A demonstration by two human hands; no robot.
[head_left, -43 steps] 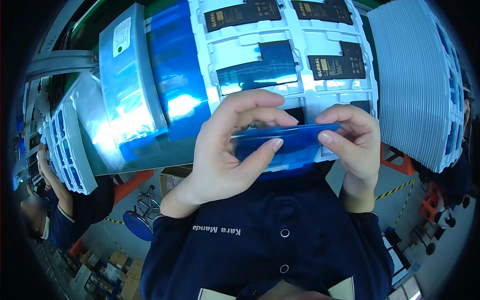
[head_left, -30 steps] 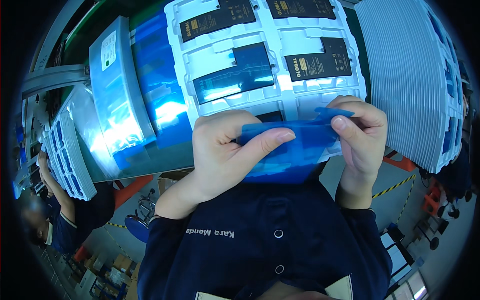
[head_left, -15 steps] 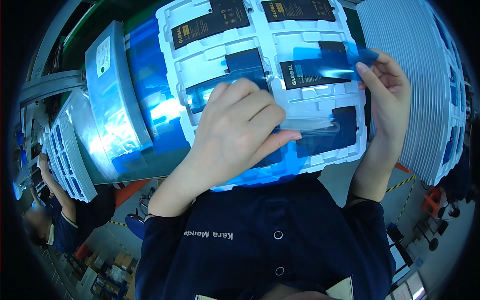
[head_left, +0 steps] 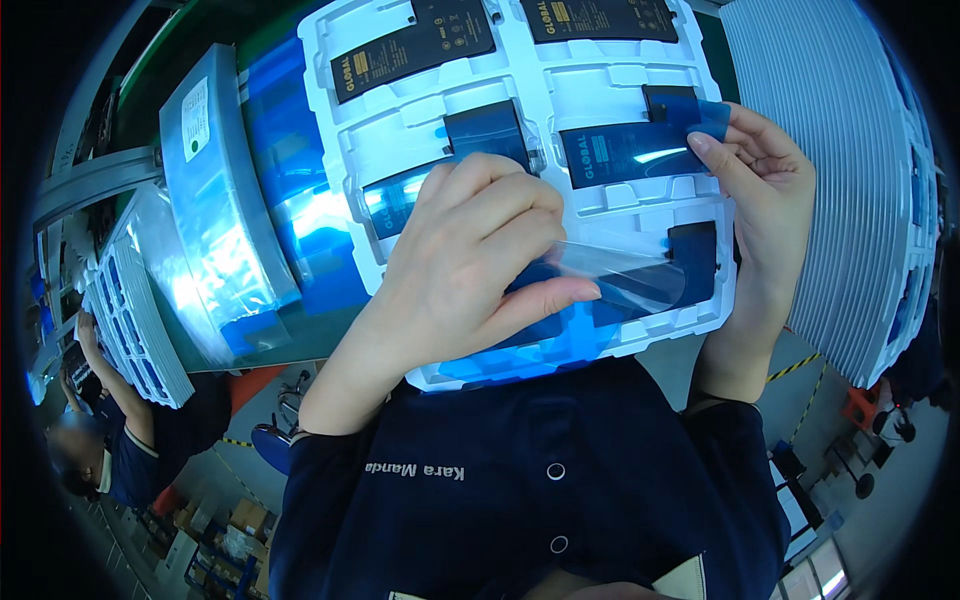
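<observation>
A white molded tray (head_left: 345, 150) holds several flat black L-shaped batteries, each in its own compartment. My right hand (head_left: 765, 170) pinches the right end of a blue film strip (head_left: 712, 120), which lies over the middle right battery (head_left: 585, 150). My left hand (head_left: 475, 260) is closed above the tray's centre, fingers curled down. Clear film (head_left: 625, 275) extends from it over the lower right battery (head_left: 695, 240). Blue film (head_left: 560, 345) spreads below this hand. Partly hidden behind its knuckles is the middle left battery (head_left: 485, 130), with blue film over it.
A tall stack of white trays (head_left: 805, 180) stands right of my right hand. To the left lie a clear bag of film (head_left: 215, 180) and blue sheets (head_left: 295, 190) on the green table (head_left: 310, 350). Another person (head_left: 130, 430) works at far left beside more stacked trays (head_left: 145, 335).
The blue strip in my right hand has come down flat over the middle right battery. That hand has shifted slightly left. My left hand stays nearly in place with the clear film.
</observation>
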